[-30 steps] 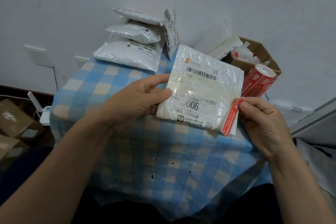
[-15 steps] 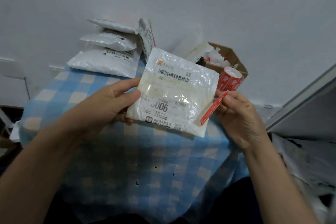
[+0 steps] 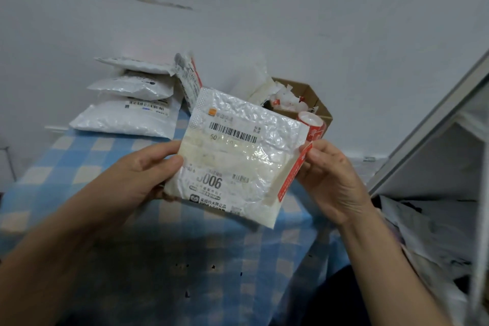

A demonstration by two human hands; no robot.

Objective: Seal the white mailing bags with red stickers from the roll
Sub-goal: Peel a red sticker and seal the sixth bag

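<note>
A white crinkled plastic mailing bag (image 3: 238, 156) with a barcode label is held up above the middle of the table covered in blue-and-white checked cloth (image 3: 185, 246), label side facing the camera. The left hand (image 3: 143, 174) grips the bag's left edge, thumb on the front and fingers curled behind. The right hand (image 3: 333, 180) pinches the upper end of a long red paper sticker (image 3: 293, 172) between thumb and forefinger; the strip runs down along the bag's right edge. At the table's far left lies a stack of white padded mailing bags (image 3: 127, 119) with one more propped upright beside it. At the table's far right stands an open brown cardboard box (image 3: 315, 98) of paper scraps, and just in front of it is the red-and-white sticker roll (image 3: 313, 127).
</note>
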